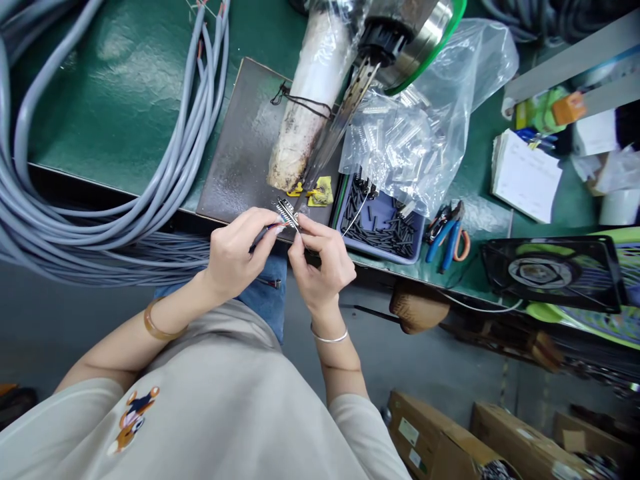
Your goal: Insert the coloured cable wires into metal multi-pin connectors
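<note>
My left hand (235, 253) and my right hand (320, 260) meet at the near edge of the green bench. Between their fingertips they pinch a small toothed connector piece (289, 213) with thin wires. Fingers of both hands are closed on it. A purple-tipped wire runs from the left hand's grip. Just beyond lies a dark metal plate (245, 153) with yellow scraps (320, 192). A white wrapped cylinder (310, 100) rests on the plate under a metal machine head (400, 33).
A thick bundle of grey cables (100, 220) drapes over the bench at left. A blue tray of black sleeves (383, 223) and a clear bag of small parts (420, 127) sit at right, with blue pliers (447, 237), a notepad (525, 175) and a fan (550, 273). Cardboard boxes (440, 433) stand on the floor.
</note>
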Demonstrator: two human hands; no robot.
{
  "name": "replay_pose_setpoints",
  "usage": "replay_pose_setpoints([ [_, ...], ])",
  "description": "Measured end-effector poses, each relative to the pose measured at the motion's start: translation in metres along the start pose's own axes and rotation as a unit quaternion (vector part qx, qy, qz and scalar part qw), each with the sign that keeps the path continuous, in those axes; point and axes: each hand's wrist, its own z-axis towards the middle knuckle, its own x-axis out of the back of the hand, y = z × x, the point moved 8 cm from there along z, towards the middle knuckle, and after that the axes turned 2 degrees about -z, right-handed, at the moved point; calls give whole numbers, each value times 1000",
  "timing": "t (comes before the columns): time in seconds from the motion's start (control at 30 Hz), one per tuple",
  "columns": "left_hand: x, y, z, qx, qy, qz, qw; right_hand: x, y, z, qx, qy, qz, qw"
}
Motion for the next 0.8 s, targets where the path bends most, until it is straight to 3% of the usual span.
replay_pose_setpoints([
  [0.23,-1,1,9,5,18,26,999,1,8,5,-32,13,23,999],
  [0.53,5,5,10,-1,44,-10,999,4,4,13,-11,23,21,999],
  [0.8,4,-4,3,45,58,-28,997,5,5,13,-36,18,39,998],
])
